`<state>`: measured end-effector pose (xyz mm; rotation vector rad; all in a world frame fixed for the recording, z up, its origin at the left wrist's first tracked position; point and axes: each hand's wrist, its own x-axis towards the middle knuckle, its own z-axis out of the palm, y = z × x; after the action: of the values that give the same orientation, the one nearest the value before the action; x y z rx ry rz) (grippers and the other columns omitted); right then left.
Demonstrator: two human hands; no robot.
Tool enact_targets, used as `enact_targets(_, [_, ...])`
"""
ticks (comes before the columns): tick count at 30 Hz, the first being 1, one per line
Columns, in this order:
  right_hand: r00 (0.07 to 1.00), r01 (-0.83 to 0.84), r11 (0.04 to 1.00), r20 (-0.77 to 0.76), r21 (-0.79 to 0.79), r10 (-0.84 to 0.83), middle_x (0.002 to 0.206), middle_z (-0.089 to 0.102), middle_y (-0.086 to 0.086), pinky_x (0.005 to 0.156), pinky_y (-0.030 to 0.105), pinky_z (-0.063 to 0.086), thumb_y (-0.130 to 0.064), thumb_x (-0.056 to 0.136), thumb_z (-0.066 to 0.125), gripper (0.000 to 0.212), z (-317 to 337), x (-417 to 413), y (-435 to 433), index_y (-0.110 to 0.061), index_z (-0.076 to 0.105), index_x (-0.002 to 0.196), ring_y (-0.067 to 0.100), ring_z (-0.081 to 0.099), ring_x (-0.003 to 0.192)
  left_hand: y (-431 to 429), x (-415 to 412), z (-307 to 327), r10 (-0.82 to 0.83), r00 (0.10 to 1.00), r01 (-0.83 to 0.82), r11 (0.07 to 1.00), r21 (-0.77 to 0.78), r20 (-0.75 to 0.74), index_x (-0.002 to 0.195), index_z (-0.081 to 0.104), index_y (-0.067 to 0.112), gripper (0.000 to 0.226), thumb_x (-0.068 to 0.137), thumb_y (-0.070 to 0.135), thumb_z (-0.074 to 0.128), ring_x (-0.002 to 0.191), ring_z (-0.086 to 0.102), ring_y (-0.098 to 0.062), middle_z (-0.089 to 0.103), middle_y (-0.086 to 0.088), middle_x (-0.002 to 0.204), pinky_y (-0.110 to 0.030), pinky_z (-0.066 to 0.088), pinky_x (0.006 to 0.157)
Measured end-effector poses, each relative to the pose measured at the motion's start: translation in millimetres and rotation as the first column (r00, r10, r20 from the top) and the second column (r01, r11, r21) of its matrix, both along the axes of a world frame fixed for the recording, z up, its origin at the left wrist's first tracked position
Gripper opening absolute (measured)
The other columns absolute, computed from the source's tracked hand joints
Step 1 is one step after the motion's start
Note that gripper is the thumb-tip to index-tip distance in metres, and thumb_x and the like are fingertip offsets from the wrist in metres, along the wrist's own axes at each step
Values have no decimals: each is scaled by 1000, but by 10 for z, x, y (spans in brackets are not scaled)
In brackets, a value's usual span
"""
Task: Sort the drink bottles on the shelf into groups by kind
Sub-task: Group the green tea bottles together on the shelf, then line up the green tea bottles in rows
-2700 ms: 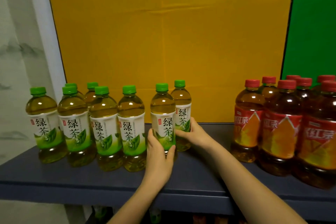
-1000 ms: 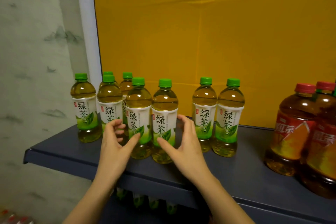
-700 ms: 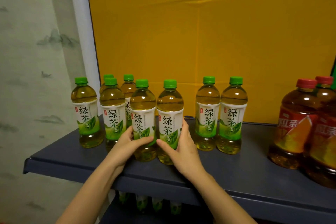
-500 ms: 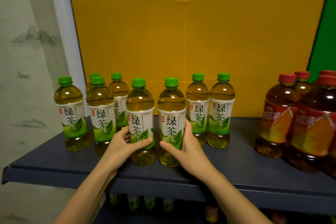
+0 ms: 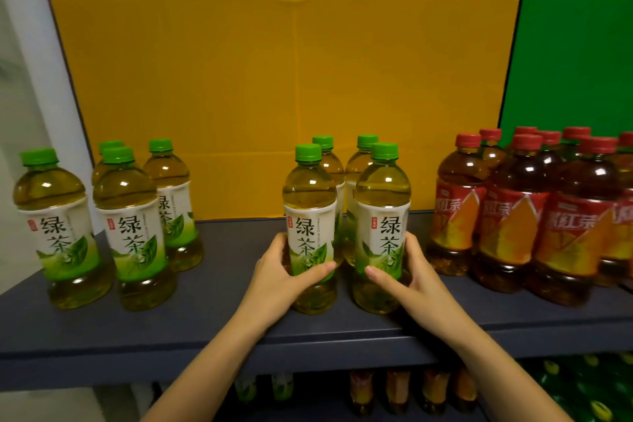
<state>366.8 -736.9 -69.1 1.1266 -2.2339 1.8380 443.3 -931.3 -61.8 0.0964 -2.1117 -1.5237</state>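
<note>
Left grip (image 5: pixel 281 271) is wrapped around the lower label of the front-left green tea bottle (image 5: pixel 310 202), thumb across the front and fingers round the far side. Right grip (image 5: pixel 407 274) holds the front-right green tea bottle (image 5: pixel 383 202) the same way, mirrored, with its thumb on the label's lower edge. Both bottles are upright, close side by side without touching, near the front edge of the dark shelf (image 5: pixel 222 329), about midway along it.

Just behind them stand two rear green tea bottles (image 5: pixel 334 164), mostly hidden, so the four make a tight square. Well apart, at the shelf's left end, is a left cluster of green tea bottles (image 5: pixel 128 212), four with green caps, two in front and two behind. On the right, near the held pair, the red tea bottles (image 5: pixel 513 216) stand packed together, red caps and red-orange labels, reaching the frame's edge.

Behind the shelf are a yellow panel (image 5: pixel 274 79) and, to the right, a green panel (image 5: pixel 575 44). Below the shelf, more bottles (image 5: pixel 397 387) show dimly.
</note>
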Motion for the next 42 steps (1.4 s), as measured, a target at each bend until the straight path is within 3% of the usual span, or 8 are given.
enact_targets(7, [999,37,999,22,-19,-37,124,56,-18,83,7,45,-39,69,69,71,-56,-142,-25,-26,39,132,-10,53,111,141,-189,-74,13,999,-21,988,-156,-47,107,43,37,44,75,32,73,102,53,9,58,16,112,-2,44,74])
enact_targets(12, [1000,28,999,2,-15,-28,123,57,-18,84,9,45,-36,75,68,62,-82,-182,-74,-26,41,129,-9,54,110,138,-252,-124,90,992,-110,961,-253,-89,120,44,26,54,75,39,71,103,49,6,51,8,115,-3,40,75])
enact_targets(20, [998,43,999,-50,-5,-43,130,53,-13,101,38,45,-48,74,70,69,-174,-269,-93,-30,40,133,3,48,121,161,-279,-155,90,994,-104,960,-259,-65,129,38,24,63,76,42,67,113,46,0,45,8,119,-22,41,93])
enact_targets(26, [959,228,967,-144,-115,-244,129,39,-9,98,9,34,-48,64,72,83,-96,-183,-58,-23,35,135,-1,40,119,174,-227,-113,40,999,-46,983,-175,-37,128,36,28,72,67,56,62,118,49,-2,51,9,127,-27,44,98])
enact_targets(29, [871,308,904,-294,-295,-393,118,44,-2,91,9,37,-35,73,75,59,-53,-80,21,-12,48,120,4,45,108,181,-135,-82,12,999,-15,998,-60,-39,129,35,28,68,70,54,57,111,53,0,54,10,123,-14,45,88])
enact_targets(33, [861,205,919,-384,-338,-333,88,59,-3,73,12,42,-5,80,68,17,41,87,5,-15,60,91,3,55,83,5,107,-68,192,961,-233,950,-210,-198,101,55,30,32,85,57,49,88,58,-3,63,7,97,-10,43,73])
enact_targets(37, [866,117,948,-438,-295,-242,82,61,-7,68,10,43,-6,79,63,11,154,326,-227,-15,63,84,3,57,78,-393,443,-57,324,891,-409,877,-253,-317,85,59,30,33,82,55,38,77,60,-10,64,10,83,-28,45,70])
enact_targets(42, [921,-55,980,-389,-191,-25,82,62,-7,66,11,44,-13,79,61,9,260,626,-875,-18,63,87,7,57,73,-956,836,-2,456,780,-569,802,-181,-429,85,58,18,24,89,37,45,73,54,-14,59,-1,77,-15,40,62])
